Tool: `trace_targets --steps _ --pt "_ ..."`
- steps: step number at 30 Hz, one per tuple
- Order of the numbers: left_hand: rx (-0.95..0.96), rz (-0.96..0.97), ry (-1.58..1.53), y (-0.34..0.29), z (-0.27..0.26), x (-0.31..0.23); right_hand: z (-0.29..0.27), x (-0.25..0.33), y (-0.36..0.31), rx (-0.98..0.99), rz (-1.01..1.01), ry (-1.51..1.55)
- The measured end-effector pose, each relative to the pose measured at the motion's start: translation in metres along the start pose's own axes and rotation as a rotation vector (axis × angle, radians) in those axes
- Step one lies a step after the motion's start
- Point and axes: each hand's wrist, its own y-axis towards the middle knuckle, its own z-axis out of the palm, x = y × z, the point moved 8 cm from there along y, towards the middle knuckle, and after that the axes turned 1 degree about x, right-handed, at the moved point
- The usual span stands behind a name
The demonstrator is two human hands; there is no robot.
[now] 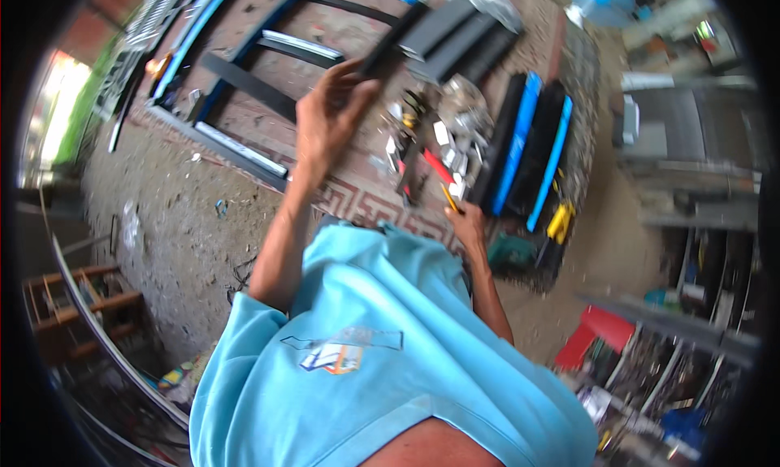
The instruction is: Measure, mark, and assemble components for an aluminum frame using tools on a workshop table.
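My left hand (pixel 329 114) is raised over the patterned mat, closed on the near end of a short dark profile bar (pixel 394 41). The bar is tilted and smeared by motion. Lower to the right, my right hand (pixel 467 225) is closed on a thin yellow-orange stick (pixel 449 197), which looks like a pencil. Between the hands lies a heap of small metal pieces (pixel 459 162) with a red-handled tool (pixel 437 166) and a clear plastic bag (pixel 463 101). More dark profile bars (pixel 463 41) lie side by side past the left hand.
A dark and blue frame (pixel 244 49) lies at the far left of the mat (pixel 353 192). Black and blue bars (pixel 517 146) rest to the right, beside a yellow-handled tool (pixel 561 222). Racks of parts (pixel 666 361) stand at the lower right, a wooden crate (pixel 81 304) at the left.
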Motion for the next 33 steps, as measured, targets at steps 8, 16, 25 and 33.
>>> trace_targets --steps 8,16,25,33 --pt "0.172 -0.105 1.101 -0.075 -0.056 0.247 -0.003 -0.023 -0.031 -0.101 0.112 -0.060" --pt "0.216 -0.194 1.016 -0.073 -0.064 0.268 0.066 -0.035 -0.023 0.304 0.131 -0.208" --pt "0.400 -0.050 0.857 -0.072 -0.088 0.256 0.130 0.037 -0.024 0.374 0.074 -0.206" --pt "0.389 0.163 0.804 -0.041 -0.144 0.267 0.171 0.135 0.015 0.082 0.199 -0.162"
